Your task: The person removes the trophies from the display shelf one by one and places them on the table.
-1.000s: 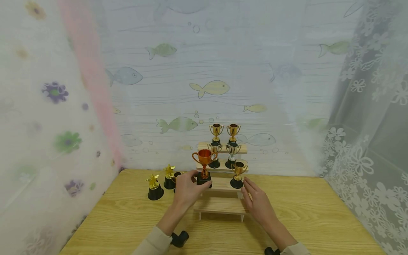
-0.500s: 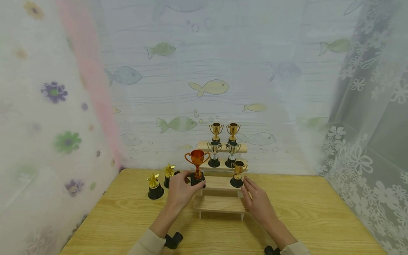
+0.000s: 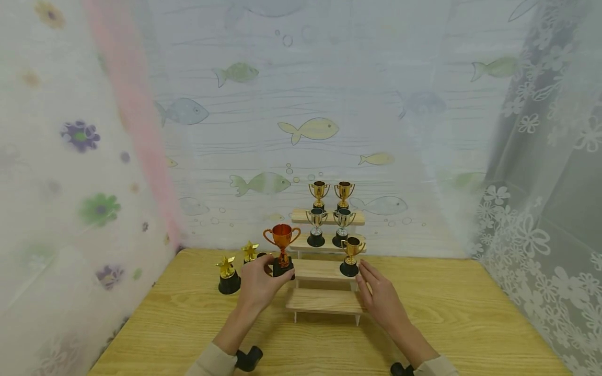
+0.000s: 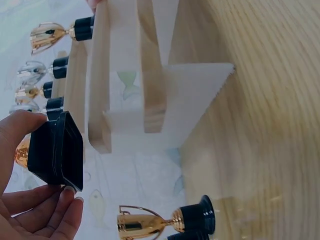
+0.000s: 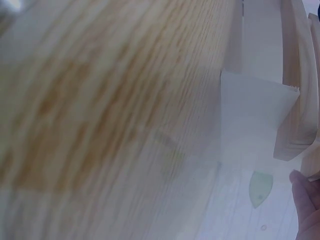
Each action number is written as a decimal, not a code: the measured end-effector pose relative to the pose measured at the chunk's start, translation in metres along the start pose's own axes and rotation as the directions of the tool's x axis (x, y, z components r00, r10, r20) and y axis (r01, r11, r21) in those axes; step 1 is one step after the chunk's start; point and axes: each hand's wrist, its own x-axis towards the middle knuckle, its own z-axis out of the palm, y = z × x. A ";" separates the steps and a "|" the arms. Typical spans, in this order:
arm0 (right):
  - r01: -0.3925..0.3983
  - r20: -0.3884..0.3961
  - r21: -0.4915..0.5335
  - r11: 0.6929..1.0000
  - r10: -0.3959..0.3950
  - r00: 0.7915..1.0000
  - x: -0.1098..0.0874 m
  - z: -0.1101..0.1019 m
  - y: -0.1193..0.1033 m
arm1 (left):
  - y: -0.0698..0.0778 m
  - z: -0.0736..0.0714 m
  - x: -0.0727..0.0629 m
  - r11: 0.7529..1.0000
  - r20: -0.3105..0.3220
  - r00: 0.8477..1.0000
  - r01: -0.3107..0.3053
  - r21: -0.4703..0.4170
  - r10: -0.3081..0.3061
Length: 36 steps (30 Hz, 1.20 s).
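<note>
My left hand (image 3: 256, 284) pinches an orange-bronze trophy cup (image 3: 282, 237) by its square black base (image 4: 50, 152), between thumb and fingers. It is upright, just left of a stepped wooden display stand (image 3: 324, 302); the underside of its base shows in the left wrist view. My right hand (image 3: 380, 295), fingers extended, is at the stand's right end, fingertips close to a small gold trophy cup (image 3: 351, 250) on the second step from the bottom. In the right wrist view its fingers (image 5: 302, 197) are right at the stand's edge.
Two silver cups (image 3: 344, 222) and two gold cups (image 3: 319, 192) occupy the upper steps. Two gold star trophies (image 3: 228, 279) stand on the wooden table (image 3: 447, 308) to the left. Behind the left hand, another gold cup (image 4: 142, 224) is partly hidden. Fish-patterned curtains (image 3: 310, 78) hang behind.
The left hand has carried the bronze trophy cup leftward and slightly down, from in front of the stand to beside its left end. The right hand has stayed in place.
</note>
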 end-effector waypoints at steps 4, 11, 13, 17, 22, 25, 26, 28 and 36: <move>-0.011 0.008 0.002 1.000 0.011 1.000 0.000 0.000 0.000 | -0.005 -0.002 -0.003 1.000 -0.001 1.000 0.018 -0.003 -0.018; -0.017 0.016 0.006 1.000 0.017 1.000 0.000 0.000 0.000 | -0.016 -0.005 -0.007 0.999 -0.009 0.999 0.047 0.000 -0.047; -0.023 0.022 0.003 1.000 0.023 0.999 0.000 0.000 0.000 | -0.020 -0.007 -0.007 0.999 -0.011 0.999 0.050 0.001 -0.050; -0.037 0.031 -0.002 0.999 0.037 0.999 -0.001 -0.001 0.000 | -0.028 -0.011 -0.010 0.998 -0.015 0.998 0.066 0.006 -0.066; -0.034 0.031 0.006 0.999 0.034 0.999 -0.001 -0.001 0.000 | -0.039 -0.015 -0.014 0.994 -0.015 0.994 0.109 0.026 -0.109; -0.032 0.028 0.006 0.999 0.032 0.999 -0.001 0.000 0.000 | -0.047 -0.018 -0.015 0.991 -0.014 0.991 0.130 0.033 -0.130; -0.032 0.028 0.007 0.999 0.031 0.999 -0.001 0.000 0.001 | -0.049 -0.018 -0.015 0.990 -0.015 0.990 0.138 0.038 -0.138; -0.032 0.027 0.006 0.999 0.031 0.999 -0.001 0.001 0.001 | -0.053 -0.019 -0.016 0.988 -0.015 0.989 0.147 0.049 -0.146; -0.035 0.026 0.011 0.999 0.035 0.999 -0.001 0.001 0.000 | -0.069 -0.022 -0.017 0.981 -0.014 0.984 0.180 0.074 -0.180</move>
